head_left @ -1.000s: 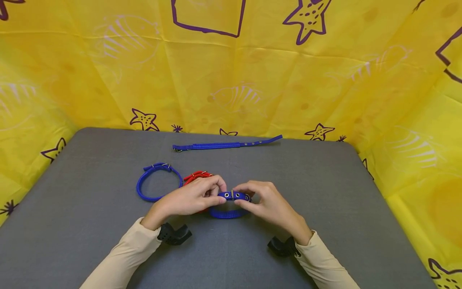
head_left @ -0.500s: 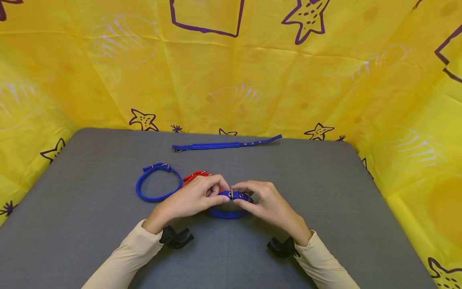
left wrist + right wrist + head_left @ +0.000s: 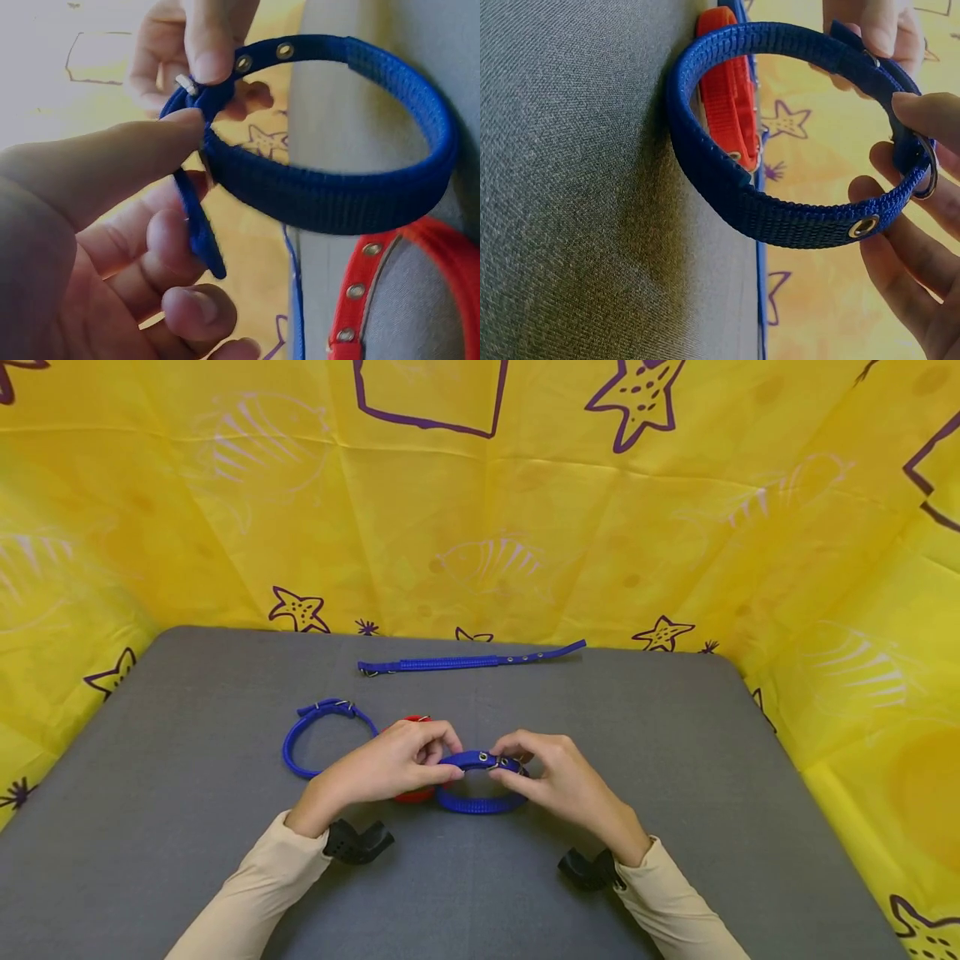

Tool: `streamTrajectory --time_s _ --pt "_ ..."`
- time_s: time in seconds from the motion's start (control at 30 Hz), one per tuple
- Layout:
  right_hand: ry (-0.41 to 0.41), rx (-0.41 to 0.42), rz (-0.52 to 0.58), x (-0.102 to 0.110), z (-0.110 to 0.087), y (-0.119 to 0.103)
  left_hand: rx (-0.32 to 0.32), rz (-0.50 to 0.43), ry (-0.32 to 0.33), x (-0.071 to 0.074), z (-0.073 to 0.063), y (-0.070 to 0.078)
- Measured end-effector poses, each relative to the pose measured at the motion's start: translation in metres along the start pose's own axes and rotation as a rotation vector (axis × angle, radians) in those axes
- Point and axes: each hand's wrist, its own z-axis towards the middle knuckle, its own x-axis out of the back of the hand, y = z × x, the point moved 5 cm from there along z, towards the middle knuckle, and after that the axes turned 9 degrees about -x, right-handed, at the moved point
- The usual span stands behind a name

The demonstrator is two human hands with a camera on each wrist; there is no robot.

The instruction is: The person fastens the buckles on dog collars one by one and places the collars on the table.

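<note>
A blue pet collar (image 3: 482, 806), closed into a loop, stands on its edge between both hands. The left hand (image 3: 382, 768) pinches its upper left part between thumb and fingers, and in the left wrist view the strap's tail (image 3: 204, 244) hangs past that thumb. My right hand (image 3: 562, 777) grips the upper right part beside the metal fittings; a D-ring (image 3: 928, 169) shows there in the right wrist view, along with a brass eyelet (image 3: 864, 226). Behind the left hand lies a red collar (image 3: 416, 797), partly hidden.
Left of the red collar lies another looped blue collar (image 3: 288, 745). A blue collar (image 3: 450, 664) stretches out straight near the far edge of the grey table (image 3: 480, 893). Yellow patterned cloth (image 3: 480, 485) rises behind and at both sides.
The left hand has shifted slightly left, exposing more of the held strap. The metal keeper between the fingertips has moved toward the right hand, which stays almost in place.
</note>
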Motion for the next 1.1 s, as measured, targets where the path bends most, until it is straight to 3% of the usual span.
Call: streamTrajectory --time_s 0.3,0.57,0.87,1.1 --pt "0.017 0.02 0.026 0.0 0.0 -0.003 -0.077 0.019 0.053 -0.001 0.002 0.005" --pt "0.012 0.023 0.013 0.002 0.0 -0.002 -0.103 0.043 0.123 -0.002 0.003 0.007" --pt "-0.003 -0.056 0.012 0.007 0.001 0.006 -0.072 0.022 0.09 -0.001 0.004 -0.003" --pt "-0.004 -0.053 0.018 0.008 0.001 0.006 -0.078 0.024 0.126 -0.003 0.006 -0.002"
